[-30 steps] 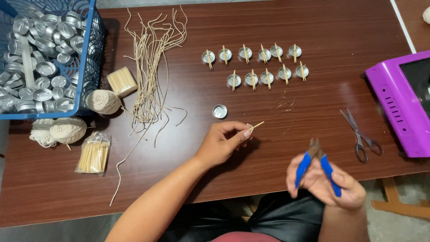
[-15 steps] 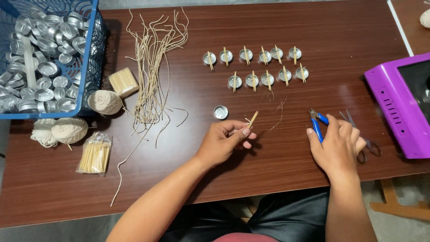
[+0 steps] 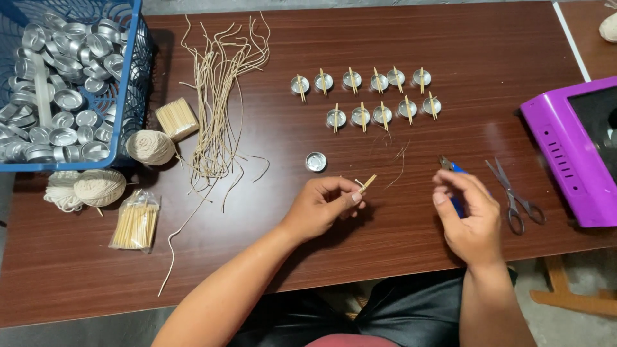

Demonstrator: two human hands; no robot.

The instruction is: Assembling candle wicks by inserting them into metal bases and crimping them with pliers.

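My left hand (image 3: 321, 207) pinches a pair of short wooden sticks (image 3: 367, 184) between thumb and fingertips, just above the brown table (image 3: 488, 38). An empty small metal cup (image 3: 315, 161) sits just beyond that hand. My right hand (image 3: 468, 215) rests low on the table, its fingers curled over blue-handled pliers (image 3: 454, 169) whose tip pokes out past the fingers. Two rows of metal cups with sticks laid across them (image 3: 379, 96) stand farther back.
Scissors (image 3: 514, 193) lie right of my right hand, beside a purple device (image 3: 565, 148). A blue basket (image 3: 126, 83) of metal cups stands at the far left, with wick strands (image 3: 218, 96), yarn balls (image 3: 151, 146) and toothpick bundles (image 3: 135, 225) nearby.
My right hand carried the pliers from near my lap forward and down to the table beside the scissors. My left hand kept hold of the sticks and barely moved.
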